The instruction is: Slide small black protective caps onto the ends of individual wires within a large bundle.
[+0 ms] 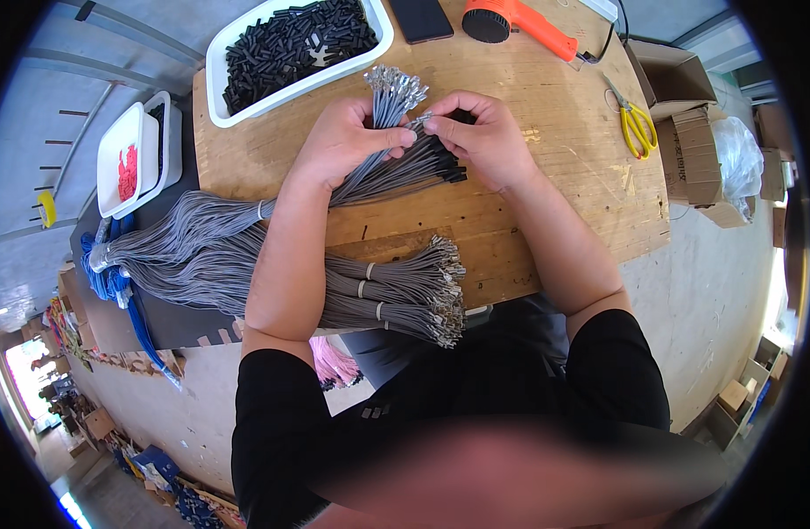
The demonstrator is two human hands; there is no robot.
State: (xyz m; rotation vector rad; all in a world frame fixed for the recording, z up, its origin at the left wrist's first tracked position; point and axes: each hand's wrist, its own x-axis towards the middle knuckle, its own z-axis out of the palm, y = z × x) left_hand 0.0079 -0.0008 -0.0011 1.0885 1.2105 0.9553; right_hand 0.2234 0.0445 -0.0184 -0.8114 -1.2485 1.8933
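Observation:
My left hand (345,139) is closed around a bundle of thin grey wires (389,106), whose metal terminals fan out above the fist. The thumb and forefinger of my right hand (486,139) pinch the terminal end of a wire beside that bundle. Something black shows behind the right fingers, too hidden to tell. Below the hands, more grey wires end in black sleeves (453,167). Nearer to me lie several tied bundles of grey wires (361,289) with bare metal terminals at their right ends.
Short black sleeves (299,48) fill a white tray (218,84). A black phone (421,19), an orange heat gun (542,33) and yellow-handled scissors (636,128) rest on the wooden table (572,176). Pink pieces lie in a white container (116,189) at left; cardboard boxes (691,150) stand right.

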